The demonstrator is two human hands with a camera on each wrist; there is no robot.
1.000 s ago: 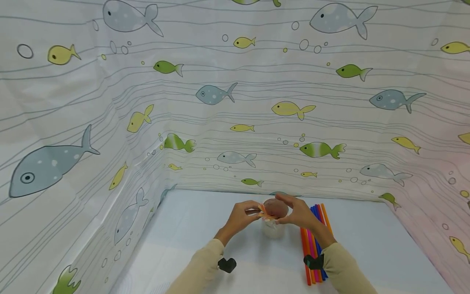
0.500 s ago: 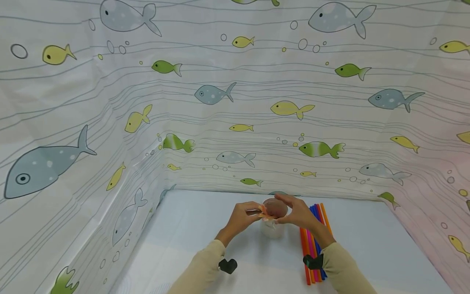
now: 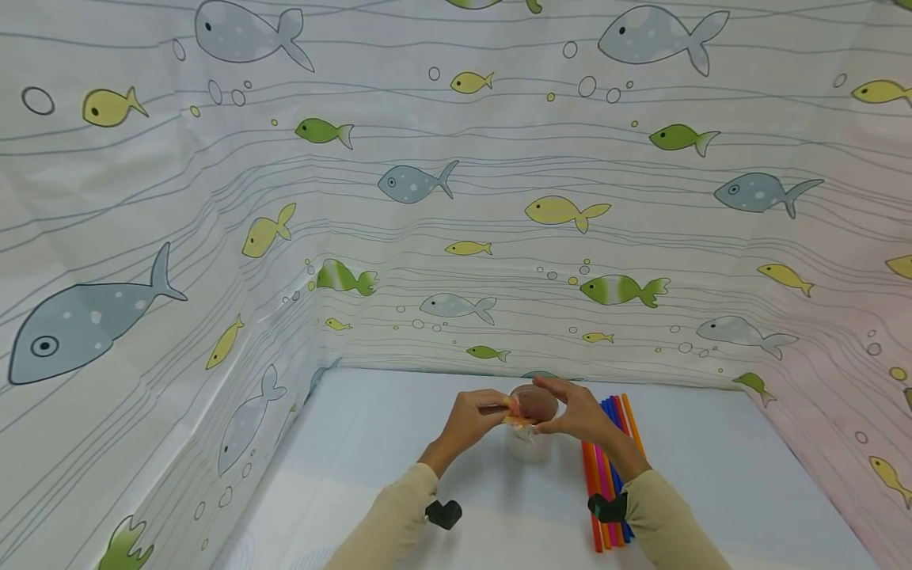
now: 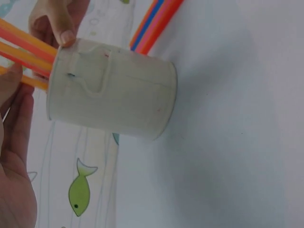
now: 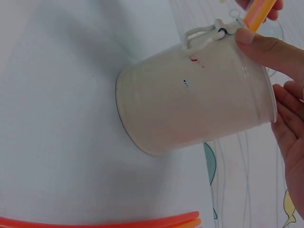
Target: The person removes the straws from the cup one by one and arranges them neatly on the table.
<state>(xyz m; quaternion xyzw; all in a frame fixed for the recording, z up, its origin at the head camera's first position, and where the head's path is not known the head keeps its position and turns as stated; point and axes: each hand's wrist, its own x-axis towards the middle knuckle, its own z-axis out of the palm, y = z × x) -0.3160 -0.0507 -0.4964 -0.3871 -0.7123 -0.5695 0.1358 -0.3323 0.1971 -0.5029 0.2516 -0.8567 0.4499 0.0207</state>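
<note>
- Almost nothing is changing since a second ago: you are keeping both hands at the rim of the white cup (image 3: 530,443), which is standing mid-table.
- Your left hand (image 3: 471,418) is pinching the orange straws (image 4: 23,50) at the cup's mouth.
- Your right hand (image 3: 579,413) is curling round the rim, thumb pressing it.
- The loose straws (image 3: 606,475) are lying just right of the cup.

One cup (image 3: 529,443), two hands (image 3: 470,419)

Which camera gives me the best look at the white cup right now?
The right wrist view: the white cup shows whole, wall, base and handle. The left wrist view shows its wall too, slightly smaller. The head view shows it tiny, mostly behind the hands.
</note>
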